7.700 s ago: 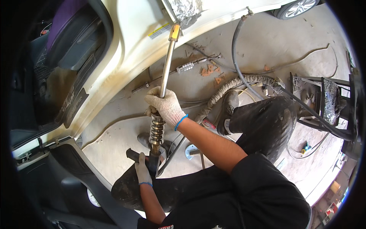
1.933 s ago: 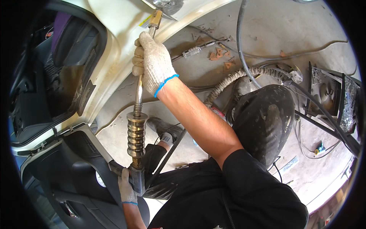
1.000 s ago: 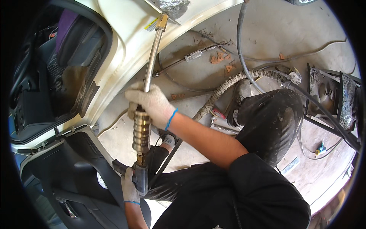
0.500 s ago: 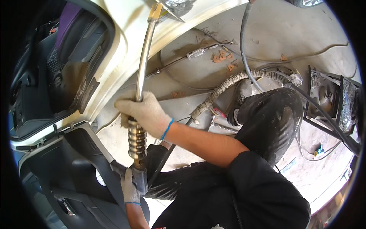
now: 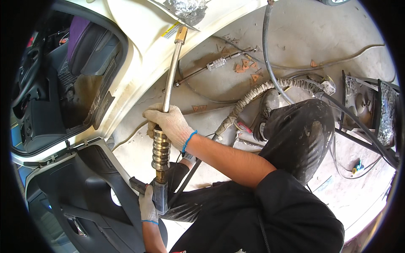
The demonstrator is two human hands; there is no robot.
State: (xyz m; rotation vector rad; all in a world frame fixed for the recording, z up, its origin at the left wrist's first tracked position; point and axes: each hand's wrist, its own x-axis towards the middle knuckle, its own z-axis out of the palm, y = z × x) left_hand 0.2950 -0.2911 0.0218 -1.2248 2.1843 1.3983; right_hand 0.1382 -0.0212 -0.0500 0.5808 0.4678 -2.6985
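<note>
A slide hammer [image 5: 168, 88] with a shiny steel rod runs up from my lap side towards the white car body. Its brass tip [image 5: 181, 34] sits just below a bare-metal patch [image 5: 187, 10] on the panel; whether it touches is hard to tell. My right hand [image 5: 171, 124], in a pale knit glove with a blue cuff, closes round the rod at the top of the ribbed brass weight [image 5: 161, 147]. Lower down, my left hand [image 5: 147, 206], gloved alike, grips the tool's dark pistol-shaped handle [image 5: 160, 198]. Its fingers are partly hidden behind the handle.
An open car door [image 5: 101, 189] stands at the left, below the doorway [image 5: 114, 63]. A cloth-wrapped cable [image 5: 249, 95] and a grey hose [image 5: 268, 50] cross the floor. Another rod tool [image 5: 215, 63] lies near triangular orange pieces [image 5: 242, 66]. A black metal frame [image 5: 358, 105] stands right.
The slide hammer's tip has shifted right and down, away from its earlier place by the bare-metal patch. Both hands have moved slightly right with the tool, still holding it.
</note>
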